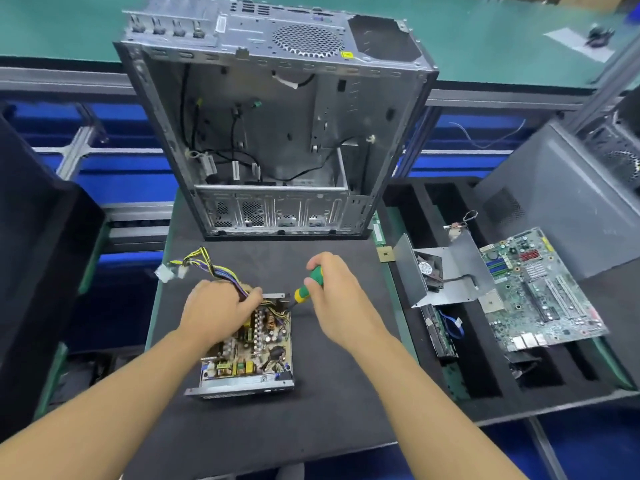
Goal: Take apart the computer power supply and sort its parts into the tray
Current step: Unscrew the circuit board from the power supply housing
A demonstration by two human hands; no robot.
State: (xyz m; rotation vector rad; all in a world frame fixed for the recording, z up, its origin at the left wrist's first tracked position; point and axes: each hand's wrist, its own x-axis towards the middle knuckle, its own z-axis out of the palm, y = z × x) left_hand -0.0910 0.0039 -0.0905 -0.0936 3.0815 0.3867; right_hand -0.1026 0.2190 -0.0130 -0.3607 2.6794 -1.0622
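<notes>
We log the opened power supply (247, 344) at the bench's (346, 393) front middle, left grip (216, 311) clutching its wire bundle (211, 268) aside, likely to bare the board, right grip (337, 292) wrapped round the green screwdriver (308, 287), tip at the unit's far right corner.

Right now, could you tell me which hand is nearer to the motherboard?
Right. The right hand, gripping the screwdriver, is left of the motherboard; the left hand lies farther left, holding the wires.

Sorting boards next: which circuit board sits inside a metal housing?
The power supply board on the black mat; the motherboard lies bare across the tray at right.
</notes>
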